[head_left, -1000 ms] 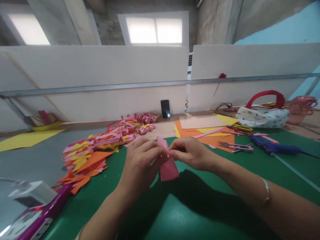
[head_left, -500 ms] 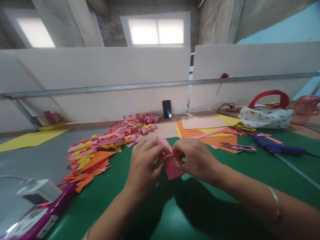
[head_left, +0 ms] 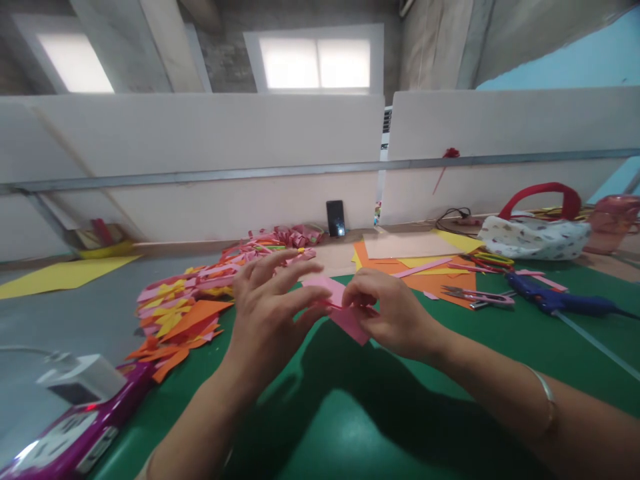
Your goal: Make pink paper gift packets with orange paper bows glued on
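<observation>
A folded piece of pink paper (head_left: 349, 325) is held above the green work surface, a darker crease running across its middle. My right hand (head_left: 385, 308) pinches it from the right, fingers curled in and thumb against the fold. On the other side, my left hand (head_left: 270, 313) has its thumb and forefinger tips closed at the paper's left edge, while its other fingers are raised and spread. The fingertips partly cover the crease.
Left lie cut paper pieces (head_left: 173, 313) in pink, yellow and orange, and a purple power strip (head_left: 107, 427) with a white plug (head_left: 85, 380). Right are small scissors (head_left: 480, 297), a blue glue gun (head_left: 565, 297) and a cloth basket (head_left: 535, 235). A phone (head_left: 335, 219) leans behind.
My left hand has shifted left and lifted and spread its outer fingers. The pink paper has tilted, showing more of its upper part. My right hand stays nearly in place, still pinching.
</observation>
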{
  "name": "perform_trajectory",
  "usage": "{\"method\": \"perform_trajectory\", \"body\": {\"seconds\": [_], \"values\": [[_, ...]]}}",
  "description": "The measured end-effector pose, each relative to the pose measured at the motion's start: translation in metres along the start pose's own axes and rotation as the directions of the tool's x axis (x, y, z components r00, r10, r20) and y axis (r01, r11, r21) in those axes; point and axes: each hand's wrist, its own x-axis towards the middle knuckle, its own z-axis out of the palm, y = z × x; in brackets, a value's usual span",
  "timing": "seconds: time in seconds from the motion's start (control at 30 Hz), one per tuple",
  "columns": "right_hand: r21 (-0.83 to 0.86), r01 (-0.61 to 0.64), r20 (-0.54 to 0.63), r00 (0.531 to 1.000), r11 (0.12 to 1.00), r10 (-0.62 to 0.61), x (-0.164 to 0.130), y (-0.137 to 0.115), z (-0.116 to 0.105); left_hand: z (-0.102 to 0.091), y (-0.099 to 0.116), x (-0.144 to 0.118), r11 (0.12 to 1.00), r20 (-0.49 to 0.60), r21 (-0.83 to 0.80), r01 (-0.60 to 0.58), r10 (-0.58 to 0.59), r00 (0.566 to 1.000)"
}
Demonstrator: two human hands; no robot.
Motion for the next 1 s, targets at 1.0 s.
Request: {"method": "perform_trajectory", "body": {"seconds": [1.0], "values": [[0.114, -0.025, -0.144, 0.989, 0.993, 0.041, 0.000, -0.006, -0.006, -0.010, 0.013, 0.005, 0.505, 0.357, -0.601, 0.620, -0.524, 0.773]]}}
